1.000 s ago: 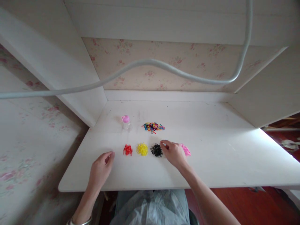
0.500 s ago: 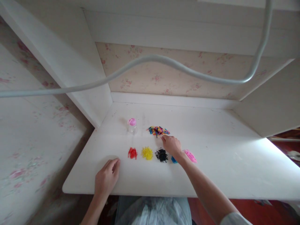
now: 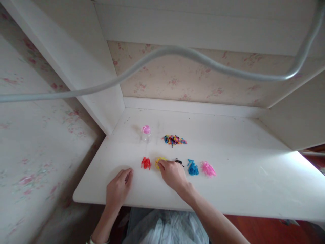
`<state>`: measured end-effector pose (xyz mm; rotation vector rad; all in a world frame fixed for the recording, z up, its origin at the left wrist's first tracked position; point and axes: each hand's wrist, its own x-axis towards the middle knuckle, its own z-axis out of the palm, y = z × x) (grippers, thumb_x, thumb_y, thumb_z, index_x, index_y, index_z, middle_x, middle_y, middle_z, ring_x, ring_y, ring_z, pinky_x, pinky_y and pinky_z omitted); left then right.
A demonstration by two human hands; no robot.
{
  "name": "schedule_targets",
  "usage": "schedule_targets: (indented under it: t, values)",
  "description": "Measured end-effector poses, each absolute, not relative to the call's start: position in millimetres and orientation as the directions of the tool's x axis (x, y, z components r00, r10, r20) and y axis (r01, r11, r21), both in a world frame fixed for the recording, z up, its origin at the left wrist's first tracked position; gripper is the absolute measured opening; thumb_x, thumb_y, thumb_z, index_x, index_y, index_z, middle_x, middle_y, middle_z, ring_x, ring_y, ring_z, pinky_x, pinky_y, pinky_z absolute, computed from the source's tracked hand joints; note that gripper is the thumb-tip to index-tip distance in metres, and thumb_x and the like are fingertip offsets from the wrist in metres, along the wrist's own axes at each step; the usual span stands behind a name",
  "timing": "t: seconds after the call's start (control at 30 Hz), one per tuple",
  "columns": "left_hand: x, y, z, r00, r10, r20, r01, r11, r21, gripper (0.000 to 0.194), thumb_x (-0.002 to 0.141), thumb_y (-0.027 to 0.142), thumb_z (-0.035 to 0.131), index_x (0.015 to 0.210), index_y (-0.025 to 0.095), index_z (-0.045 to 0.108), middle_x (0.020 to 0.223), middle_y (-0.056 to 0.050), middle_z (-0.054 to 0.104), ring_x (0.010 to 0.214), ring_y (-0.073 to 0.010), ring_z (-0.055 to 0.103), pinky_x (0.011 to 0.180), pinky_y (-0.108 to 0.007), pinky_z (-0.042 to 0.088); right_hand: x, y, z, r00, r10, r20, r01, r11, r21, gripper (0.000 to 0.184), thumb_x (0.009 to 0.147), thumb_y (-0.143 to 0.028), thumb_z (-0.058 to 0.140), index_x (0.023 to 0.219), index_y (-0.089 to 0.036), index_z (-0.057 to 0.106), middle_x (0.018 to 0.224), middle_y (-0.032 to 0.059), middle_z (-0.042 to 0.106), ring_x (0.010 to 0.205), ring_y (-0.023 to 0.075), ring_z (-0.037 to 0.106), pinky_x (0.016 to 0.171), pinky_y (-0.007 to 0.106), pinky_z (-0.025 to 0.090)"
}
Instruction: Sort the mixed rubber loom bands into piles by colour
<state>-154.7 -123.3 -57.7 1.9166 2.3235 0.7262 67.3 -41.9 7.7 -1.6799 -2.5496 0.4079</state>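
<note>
Five small heaps of thin rubber bands lie in a row, sorted by colour. My right hand is over the yellow rubber bands, its thumb and fingertips pinched at them; whatever is between the fingertips is hidden. That hand also covers most of the black rubber bands. To its left lie the red rubber bands, to its right the blue rubber bands and pink rubber bands. Farther back is a mixed-colour heap of rubber bands. My left hand rests curled closed near the front left edge; its inside is hidden.
A small clear bottle with a pink cap stands behind the red heap. All lies on a white desk with side panels and a back wall. A thick pale cable crosses the upper view.
My right hand has moved from the mixed heap left and toward me, to the yellow heap, uncovering the blue heap. My left hand stays put. The view has shifted slightly.
</note>
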Motion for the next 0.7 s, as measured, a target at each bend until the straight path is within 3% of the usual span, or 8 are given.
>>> schedule_targets:
  t: [0.23, 0.47, 0.6, 0.7]
  values:
    - [-154, -123, -56, -0.237, 0.943, 0.233, 0.920, 0.140, 0.367, 0.026, 0.090, 0.038, 0.042, 0.095, 0.024, 0.064, 0.082, 0.002, 0.068, 0.068, -0.0105, 0.062, 0.062, -0.019, 0.043, 39, -36, 9, -0.443, 0.878, -0.180, 0.893, 0.416, -0.171, 0.032, 0.094, -0.025, 0.033, 0.090, -0.023, 0.065, 0.085, 0.0067, 0.070, 0.075, 0.0193, 0.066, 0.062, 0.026, 0.043]
    - [-155, -123, -56, -0.237, 0.950, 0.201, 0.908, 0.144, 0.393, 0.025, 0.090, 0.039, 0.042, 0.096, 0.025, 0.063, 0.085, 0.003, 0.067, 0.073, -0.0105, 0.063, 0.065, -0.020, 0.043, 30, -34, 10, -0.466, 0.859, -0.212, 0.883, 0.439, -0.164, 0.025, 0.085, -0.013, 0.042, 0.087, -0.020, 0.066, 0.082, 0.0090, 0.070, 0.076, 0.0204, 0.066, 0.063, 0.026, 0.043]
    - [-155, -123, -56, -0.237, 0.947, 0.217, 0.913, 0.141, 0.382, 0.026, 0.090, 0.039, 0.042, 0.094, 0.025, 0.063, 0.082, 0.002, 0.067, 0.070, -0.0112, 0.062, 0.064, -0.020, 0.043, 44, -39, 9, -0.444, 0.887, -0.125, 0.887, 0.417, -0.197, 0.025, 0.088, -0.020, 0.041, 0.084, -0.022, 0.066, 0.077, 0.0058, 0.070, 0.070, 0.0166, 0.065, 0.060, 0.022, 0.039]
    - [-155, -124, -57, -0.230, 0.946, 0.229, 0.917, 0.132, 0.378, 0.026, 0.090, 0.038, 0.042, 0.094, 0.024, 0.064, 0.079, 0.001, 0.067, 0.066, -0.0111, 0.061, 0.062, -0.021, 0.043, 67, -52, 4, -0.391, 0.920, 0.003, 0.873, 0.372, -0.314, 0.032, 0.092, -0.027, 0.038, 0.078, -0.022, 0.066, 0.071, 0.0024, 0.068, 0.064, 0.0120, 0.062, 0.057, 0.018, 0.035]
